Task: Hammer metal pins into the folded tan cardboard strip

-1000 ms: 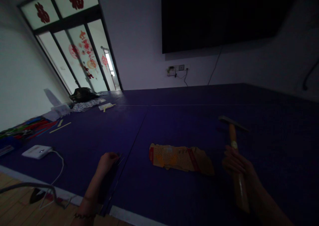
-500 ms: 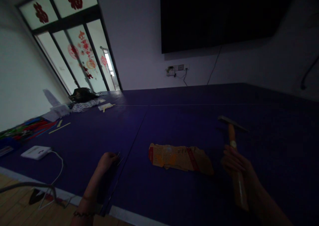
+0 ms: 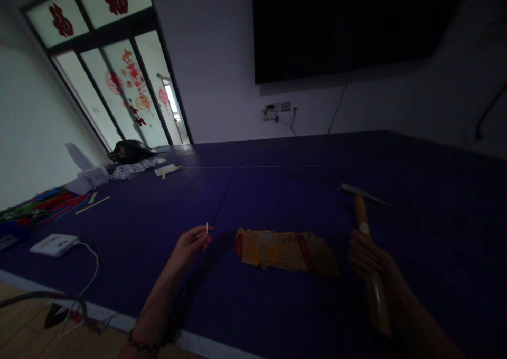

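Note:
Pinched upright between the thumb and finger of my left hand (image 3: 189,247) is a thin, shiny nail (image 3: 207,228). This hand is raised over the purple tabletop (image 3: 277,195), left of a torn piece of cardboard (image 3: 283,249) with red bands at its left end and toward its right. My right hand (image 3: 369,254) is wrapped around the wooden handle of a hammer (image 3: 360,211). The hammer's metal head points away from me, above and to the right of the cardboard, which lies flat between my two hands.
A white box-shaped device (image 3: 54,244) with a white cable lies at the left. Colourful strips (image 3: 51,206), a clear plastic box (image 3: 89,179) and a black bag (image 3: 130,151) sit farther back. A dark seam runs across the table. A dark screen (image 3: 348,26) hangs on the wall.
My left hand has lifted off the table and moved right toward the cardboard, with the nail now standing in its fingers. My right hand and the hammer have shifted slightly left.

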{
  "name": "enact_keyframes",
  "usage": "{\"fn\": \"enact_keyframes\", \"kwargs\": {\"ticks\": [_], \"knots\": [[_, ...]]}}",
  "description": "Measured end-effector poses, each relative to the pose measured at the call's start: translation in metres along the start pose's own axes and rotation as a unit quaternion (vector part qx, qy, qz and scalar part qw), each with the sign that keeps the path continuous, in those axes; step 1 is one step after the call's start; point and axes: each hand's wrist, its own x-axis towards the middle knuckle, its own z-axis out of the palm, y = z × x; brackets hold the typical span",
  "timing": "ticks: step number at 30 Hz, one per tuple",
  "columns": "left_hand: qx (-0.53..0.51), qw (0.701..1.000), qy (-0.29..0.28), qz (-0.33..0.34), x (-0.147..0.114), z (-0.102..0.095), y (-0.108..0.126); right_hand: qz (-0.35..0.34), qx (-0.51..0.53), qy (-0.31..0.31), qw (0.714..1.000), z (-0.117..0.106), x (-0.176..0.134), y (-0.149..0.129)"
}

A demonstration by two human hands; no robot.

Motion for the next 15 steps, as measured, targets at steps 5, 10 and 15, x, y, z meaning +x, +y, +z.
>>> {"fn": "enact_keyframes", "kwargs": {"ticks": [5, 10, 15], "knots": [[-0.008, 0.995, -0.094, 0.038, 0.008, 0.045, 0.003, -0.004, -0.015, -0.065, 0.998, -0.007, 0.008, 0.008], [0.054, 0.987, -0.134, 0.068, 0.025, 0.094, -0.003, 0.032, -0.061, -0.065, 0.996, -0.001, 0.01, 0.014], [0.12, 0.983, -0.125, 0.061, 0.047, 0.136, -0.02, 0.06, -0.122, -0.028, 0.99, 0.007, 0.011, 0.02]]}}
